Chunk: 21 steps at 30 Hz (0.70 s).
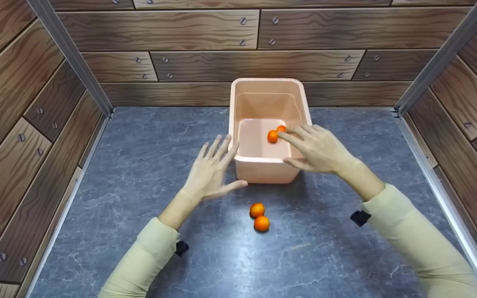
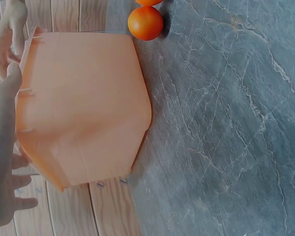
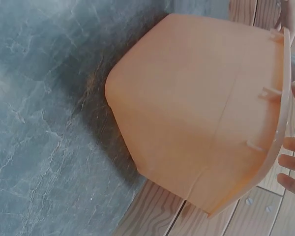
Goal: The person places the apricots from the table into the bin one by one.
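A peach-coloured plastic bin (image 1: 266, 170) stands upright on the table, with two small oranges (image 1: 272, 136) on its floor, one partly covered by fingers of my right hand. My right hand (image 1: 319, 150) hovers over the bin's right front side, fingers loosely extended with nothing held. Beside the left front corner is my left hand (image 1: 210, 173), fingers spread and straight; whether it touches the rim I cannot tell. Two more oranges (image 1: 261, 224) lie close together on the table in front of the bin. The left wrist view shows the bin's outer wall (image 2: 83, 98) and an orange (image 2: 145, 23).
The tabletop (image 1: 160, 136) is dark grey-blue with a marble pattern. Wood-patterned panels (image 1: 205, 31) enclose it at the back and both sides, with metal posts (image 1: 77, 58) at the corners. The bin's far end is near the back panel.
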Tool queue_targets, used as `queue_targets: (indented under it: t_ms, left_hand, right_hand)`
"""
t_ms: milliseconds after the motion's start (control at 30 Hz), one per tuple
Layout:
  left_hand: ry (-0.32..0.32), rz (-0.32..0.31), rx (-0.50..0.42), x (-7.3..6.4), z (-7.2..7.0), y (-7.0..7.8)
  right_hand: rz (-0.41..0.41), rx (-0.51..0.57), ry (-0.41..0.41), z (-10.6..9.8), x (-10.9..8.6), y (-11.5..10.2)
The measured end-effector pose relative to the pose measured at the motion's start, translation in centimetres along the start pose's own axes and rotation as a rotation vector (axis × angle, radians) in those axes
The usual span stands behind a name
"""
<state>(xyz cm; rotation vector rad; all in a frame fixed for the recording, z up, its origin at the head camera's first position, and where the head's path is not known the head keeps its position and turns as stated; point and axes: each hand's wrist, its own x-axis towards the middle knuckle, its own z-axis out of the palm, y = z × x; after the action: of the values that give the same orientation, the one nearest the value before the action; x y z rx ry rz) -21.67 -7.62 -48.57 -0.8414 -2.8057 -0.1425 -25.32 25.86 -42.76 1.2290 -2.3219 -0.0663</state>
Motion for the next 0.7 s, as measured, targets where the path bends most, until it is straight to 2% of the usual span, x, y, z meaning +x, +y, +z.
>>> queue_targets:
  t_ms: [300, 700]
  left_hand:
    - [0.006, 0.001, 0.012, -0.1, 0.0, 0.1]
    - [0.009, -0.008, -0.013, -0.2, 0.2, 0.1]
  right_hand:
    - [-0.096, 0.02, 0.052, -0.6, -1.1, -2.7]
    - [-0.146, 0.016, 0.112, 0.0, -3.1, -6.4]
